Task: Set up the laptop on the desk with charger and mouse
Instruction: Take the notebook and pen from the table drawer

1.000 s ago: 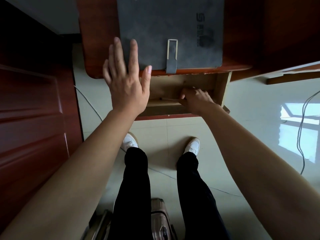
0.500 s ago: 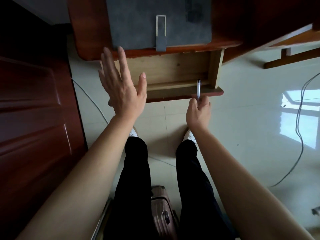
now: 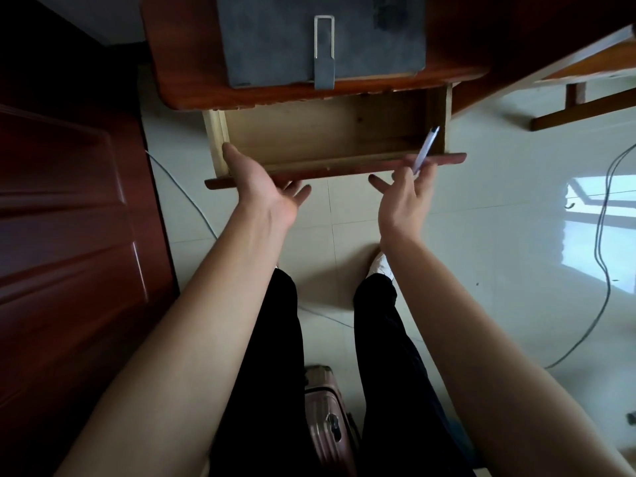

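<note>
A grey laptop sleeve [image 3: 321, 39] with a metal clasp lies on the reddish wooden desk [image 3: 192, 77], above a pulled-out wooden drawer [image 3: 323, 132]. The left hand [image 3: 266, 189] is under the drawer's front edge, thumb on the rim, fingers spread. The right hand [image 3: 406, 196] pinches a white pen [image 3: 426, 149] between its fingertips, tip pointing over the drawer's right end. A pink suitcase [image 3: 325, 418] stands between the person's legs.

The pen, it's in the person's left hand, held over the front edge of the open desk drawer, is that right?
Not quite. The head view shows the pen pinched in the right hand, not the left. It is indeed held over the front edge of the open drawer. The left hand holds no pen; it is at the drawer's front edge near the left corner.
</note>
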A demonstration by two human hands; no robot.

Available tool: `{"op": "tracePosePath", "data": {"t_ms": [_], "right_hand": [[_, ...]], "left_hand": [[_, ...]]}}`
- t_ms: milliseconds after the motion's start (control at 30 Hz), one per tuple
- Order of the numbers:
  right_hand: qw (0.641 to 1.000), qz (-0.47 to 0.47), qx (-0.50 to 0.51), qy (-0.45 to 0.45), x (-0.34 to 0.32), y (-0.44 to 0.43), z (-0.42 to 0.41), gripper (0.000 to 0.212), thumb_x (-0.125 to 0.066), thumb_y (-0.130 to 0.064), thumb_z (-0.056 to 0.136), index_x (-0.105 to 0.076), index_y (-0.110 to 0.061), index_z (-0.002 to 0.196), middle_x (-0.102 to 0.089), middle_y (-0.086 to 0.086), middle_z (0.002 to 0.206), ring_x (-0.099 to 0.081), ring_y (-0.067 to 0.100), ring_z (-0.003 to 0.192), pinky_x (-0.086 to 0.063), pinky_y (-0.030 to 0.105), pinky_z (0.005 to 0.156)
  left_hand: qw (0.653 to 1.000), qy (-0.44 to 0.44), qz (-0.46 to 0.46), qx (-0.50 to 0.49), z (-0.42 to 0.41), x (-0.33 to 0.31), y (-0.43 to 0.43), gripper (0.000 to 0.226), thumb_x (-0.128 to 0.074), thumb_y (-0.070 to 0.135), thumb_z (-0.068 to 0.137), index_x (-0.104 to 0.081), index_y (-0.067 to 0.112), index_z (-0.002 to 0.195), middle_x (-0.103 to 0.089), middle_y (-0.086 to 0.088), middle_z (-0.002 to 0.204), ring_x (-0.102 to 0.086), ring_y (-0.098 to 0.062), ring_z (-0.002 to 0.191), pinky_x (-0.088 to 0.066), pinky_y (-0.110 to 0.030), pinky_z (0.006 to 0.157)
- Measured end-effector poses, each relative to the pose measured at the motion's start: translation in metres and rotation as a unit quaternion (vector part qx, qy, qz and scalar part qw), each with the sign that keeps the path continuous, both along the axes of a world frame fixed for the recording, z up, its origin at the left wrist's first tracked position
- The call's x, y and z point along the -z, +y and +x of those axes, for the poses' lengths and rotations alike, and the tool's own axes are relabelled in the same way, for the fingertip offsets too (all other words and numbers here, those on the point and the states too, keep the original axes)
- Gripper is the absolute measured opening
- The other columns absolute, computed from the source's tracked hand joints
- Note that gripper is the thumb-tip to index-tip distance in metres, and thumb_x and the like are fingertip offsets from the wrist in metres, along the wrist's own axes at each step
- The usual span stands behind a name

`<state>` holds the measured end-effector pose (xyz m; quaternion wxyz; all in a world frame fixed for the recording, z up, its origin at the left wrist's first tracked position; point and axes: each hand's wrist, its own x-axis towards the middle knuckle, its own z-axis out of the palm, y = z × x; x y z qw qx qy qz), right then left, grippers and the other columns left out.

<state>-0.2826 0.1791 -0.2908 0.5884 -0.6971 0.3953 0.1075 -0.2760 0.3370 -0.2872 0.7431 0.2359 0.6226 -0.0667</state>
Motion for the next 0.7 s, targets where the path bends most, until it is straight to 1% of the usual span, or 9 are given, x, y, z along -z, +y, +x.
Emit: {"op": "tracePosePath", "data": {"t_ms": [67, 133, 200, 267, 367, 433, 533, 633, 700], "right_hand": [[1.0, -0.008, 0.013, -0.018, -0.01, 0.002, 0.007, 0.037, -0.04, -0.012, 0.102, -0.045, -0.015, 0.138, -0.056, 0.005, 0.111, -0.067, -0.009, 0.071, -0.057, 0.04, 0.097], [0.999, -0.006, 0.016, -0.031, -0.017, 0.004, 0.021, 0.058, -0.045, -0.017, 0.1, -0.029, -0.021, 0.155, -0.059, 0.008, 0.121, -0.071, -0.007, 0.076, -0.056, 0.038, 0.099], [0.999, 0.008, 0.009, -0.036, -0.02, 0.005, 0.038, 0.074, -0.051, -0.023, 0.098, -0.014, -0.024, 0.162, -0.06, 0.015, 0.134, -0.075, 0.005, 0.083, -0.056, 0.031, 0.095], [0.999, 0.029, 0.008, -0.043, -0.018, 0.007, 0.059, 0.085, -0.058, -0.031, 0.097, -0.005, -0.024, 0.163, -0.054, 0.017, 0.144, -0.075, 0.006, 0.087, -0.057, 0.029, 0.093], [0.998, 0.05, 0.005, -0.037, -0.014, 0.017, 0.088, 0.118, -0.069, -0.058, 0.077, 0.005, -0.027, 0.163, -0.036, 0.007, 0.161, -0.063, 0.019, 0.123, -0.048, 0.043, 0.111], [0.999, 0.046, 0.005, -0.024, -0.014, 0.025, 0.096, 0.136, -0.073, -0.07, 0.064, 0.013, -0.029, 0.161, -0.026, 0.0, 0.166, -0.05, 0.023, 0.139, -0.038, 0.045, 0.118], [0.998, 0.048, 0.015, -0.029, -0.009, 0.033, 0.096, 0.14, -0.082, -0.062, 0.068, 0.018, -0.028, 0.16, -0.018, -0.003, 0.169, -0.038, 0.02, 0.147, -0.035, 0.045, 0.12], [0.996, 0.062, 0.039, -0.049, -0.003, 0.036, 0.095, 0.137, -0.087, -0.048, 0.073, 0.018, -0.031, 0.159, -0.013, -0.002, 0.169, -0.038, 0.02, 0.147, -0.039, 0.045, 0.118], [0.996, 0.068, 0.044, -0.034, -0.001, 0.036, 0.095, 0.135, -0.088, -0.051, 0.072, 0.014, -0.036, 0.159, -0.021, -0.001, 0.167, -0.045, 0.021, 0.142, -0.043, 0.045, 0.114]], "left_hand": [[0.999, -0.02, -0.012, -0.036, 0.012, -0.014, 0.003, 0.073, -0.031, 0.073, 0.091, -0.049, 0.02, 0.139, -0.053, -0.016, 0.134, -0.053, -0.039, 0.12, -0.038, -0.059, 0.108], [0.996, -0.072, -0.039, -0.039, 0.016, -0.02, 0.009, 0.075, -0.034, 0.073, 0.09, -0.054, 0.016, 0.133, -0.055, -0.018, 0.131, -0.054, -0.039, 0.118, -0.037, -0.061, 0.107], [0.991, -0.123, -0.048, -0.025, 0.017, -0.018, 0.014, 0.08, -0.036, 0.076, 0.087, -0.056, 0.013, 0.132, -0.056, -0.015, 0.131, -0.057, -0.036, 0.117, -0.038, -0.058, 0.107], [0.988, -0.148, -0.032, -0.008, 0.026, -0.02, 0.02, 0.082, -0.038, 0.075, 0.087, -0.056, 0.009, 0.132, -0.058, -0.012, 0.124, -0.06, -0.032, 0.117, -0.042, -0.053, 0.105], [0.987, -0.16, -0.007, 0.017, 0.051, -0.023, 0.028, 0.072, -0.049, 0.067, 0.088, -0.058, 0.009, 0.13, -0.059, -0.012, 0.124, -0.061, -0.031, 0.112, -0.051, -0.047, 0.097], [0.989, -0.144, 0.012, 0.025, 0.065, -0.023, 0.026, 0.061, -0.061, 0.057, 0.086, -0.06, 0.011, 0.126, -0.06, -0.016, 0.125, -0.061, -0.032, 0.112, -0.055, -0.047, 0.092], [0.99, -0.107, 0.06, 0.067, 0.069, -0.019, 0.018, 0.056, -0.07, 0.052, 0.084, -0.06, 0.015, 0.125, -0.059, -0.013, 0.127, -0.061, -0.026, 0.108, -0.059, -0.04, 0.087], [0.982, -0.086, 0.102, 0.131, 0.063, -0.013, 0.017, 0.065, -0.067, 0.064, 0.082, -0.057, 0.023, 0.132, -0.057, -0.009, 0.132, -0.064, -0.021, 0.107, -0.06, -0.036, 0.084], [0.978, -0.072, 0.112, 0.158, 0.061, -0.01, 0.021, 0.069, -0.066, 0.069, 0.079, -0.056, 0.025, 0.131, -0.058, -0.009, 0.131, -0.066, -0.018, 0.104, -0.061, -0.036, 0.079]]}}
